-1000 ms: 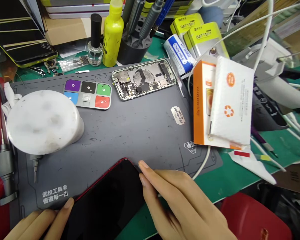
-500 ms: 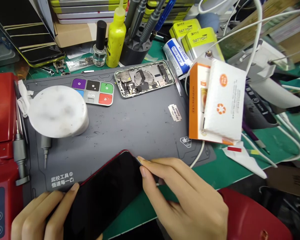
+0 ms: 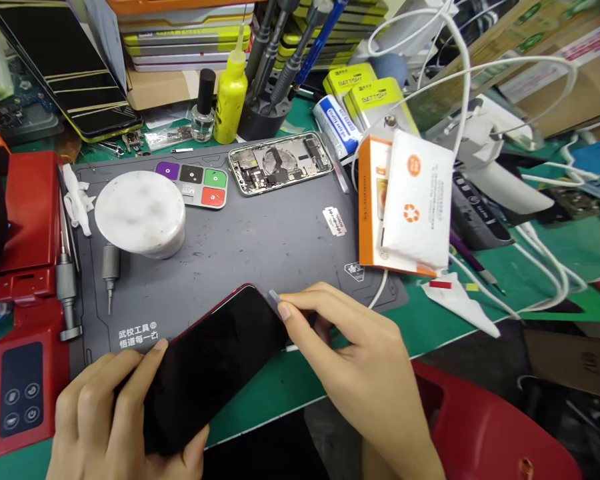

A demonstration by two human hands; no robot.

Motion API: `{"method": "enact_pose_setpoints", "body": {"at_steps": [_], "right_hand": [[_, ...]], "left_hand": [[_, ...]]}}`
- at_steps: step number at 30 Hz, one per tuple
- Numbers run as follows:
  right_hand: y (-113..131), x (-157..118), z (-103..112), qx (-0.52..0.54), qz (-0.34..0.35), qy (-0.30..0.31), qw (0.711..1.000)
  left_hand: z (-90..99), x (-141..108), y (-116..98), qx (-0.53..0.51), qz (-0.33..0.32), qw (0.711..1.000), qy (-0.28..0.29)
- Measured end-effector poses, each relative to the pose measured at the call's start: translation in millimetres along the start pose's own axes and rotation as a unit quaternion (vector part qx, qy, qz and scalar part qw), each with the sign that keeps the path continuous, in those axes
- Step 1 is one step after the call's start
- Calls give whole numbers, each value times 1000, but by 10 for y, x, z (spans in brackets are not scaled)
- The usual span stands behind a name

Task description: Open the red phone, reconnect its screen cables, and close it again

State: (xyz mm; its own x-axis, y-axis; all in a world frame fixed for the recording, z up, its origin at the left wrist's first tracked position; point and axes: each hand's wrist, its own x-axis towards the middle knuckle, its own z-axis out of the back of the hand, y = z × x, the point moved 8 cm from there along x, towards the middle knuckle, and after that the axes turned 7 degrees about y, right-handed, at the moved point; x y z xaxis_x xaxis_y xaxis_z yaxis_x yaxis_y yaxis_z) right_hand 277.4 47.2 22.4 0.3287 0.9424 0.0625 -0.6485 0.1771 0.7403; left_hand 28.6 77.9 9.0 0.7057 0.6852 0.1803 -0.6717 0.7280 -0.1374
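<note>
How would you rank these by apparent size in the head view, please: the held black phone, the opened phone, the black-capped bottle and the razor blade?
Largest to smallest:
1. Held black phone, also nearest the camera
2. Opened phone
3. Black-capped bottle
4. Razor blade

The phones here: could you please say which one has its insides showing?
The open phone at the back of the grey mat, parts bare; the held phone in the left hand and the banded phone show dark fronts.
</note>
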Motion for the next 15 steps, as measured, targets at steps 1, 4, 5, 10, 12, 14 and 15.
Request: {"method": "enact_pose_setpoints", "body": {"at_steps": [1,4,5,10,12,14,15], "right_hand": [[-17,17,10,2,-8,11,1000],[-51,44,4,-1,-18,48,999],[-46,42,1,-9,-13,51,999],[231,-61,-32,-182,108,-26,977],[379,-124,-108,-278,163,-50,945],[463,-162,-174,-336,198,-59,919],[475,-167,-187,-345,207,-60,914]], "left_hand": [[7,7,-3,0,-1,1000,1],[34,32,-28,-11,-6,1000,1],[45,41,-35,-18,-8,1000,-3],[49,65,-51,-28,-20,999,1],[52,69,-53,-22,-25,999,-1],[56,77,-56,-19,-30,999,-1],[53,83,-59,-19,-33,999,3]]}}
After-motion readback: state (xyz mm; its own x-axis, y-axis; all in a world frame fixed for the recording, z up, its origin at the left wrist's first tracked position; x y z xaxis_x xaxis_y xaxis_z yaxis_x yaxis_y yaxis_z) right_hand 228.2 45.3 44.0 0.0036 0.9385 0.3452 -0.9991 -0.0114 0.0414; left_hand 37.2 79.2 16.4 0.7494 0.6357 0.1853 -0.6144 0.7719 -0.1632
